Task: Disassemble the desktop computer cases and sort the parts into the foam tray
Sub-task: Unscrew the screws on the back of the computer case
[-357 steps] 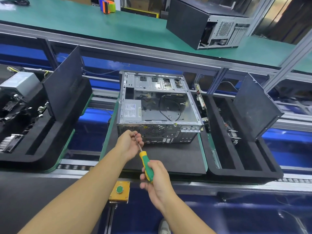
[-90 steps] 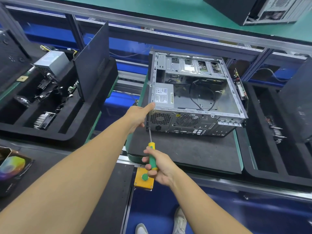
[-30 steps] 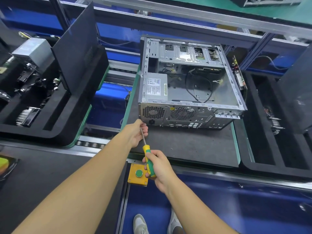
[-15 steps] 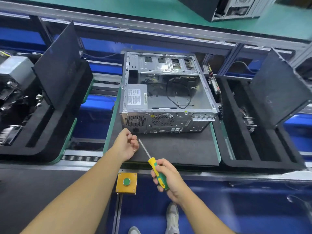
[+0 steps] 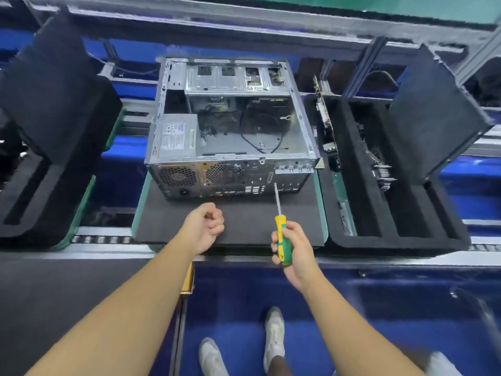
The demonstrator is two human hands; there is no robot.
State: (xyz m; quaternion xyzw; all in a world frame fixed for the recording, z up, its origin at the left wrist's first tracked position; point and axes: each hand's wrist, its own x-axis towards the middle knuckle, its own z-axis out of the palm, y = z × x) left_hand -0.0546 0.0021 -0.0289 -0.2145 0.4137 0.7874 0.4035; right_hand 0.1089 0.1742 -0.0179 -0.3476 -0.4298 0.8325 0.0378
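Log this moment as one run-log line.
left hand: fisted, contents hidden | right hand: grips screwdriver, pointing at computer case rear | power supply: in case

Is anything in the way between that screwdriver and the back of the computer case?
Nothing visible is. The screwdriver, gripped by the right hand, has its tip close to the rear panel of the computer case, above bare black mat. The left hand, fisted, sits off to the side.

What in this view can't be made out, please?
Head view:
- Left hand: fist; anything inside hidden by its fingers.
- Label on the case: print too small, blurred.
- Parts in right tray: blurred, small.
- Left tray: cut off by left edge.
- Screwdriver tip type: too small.
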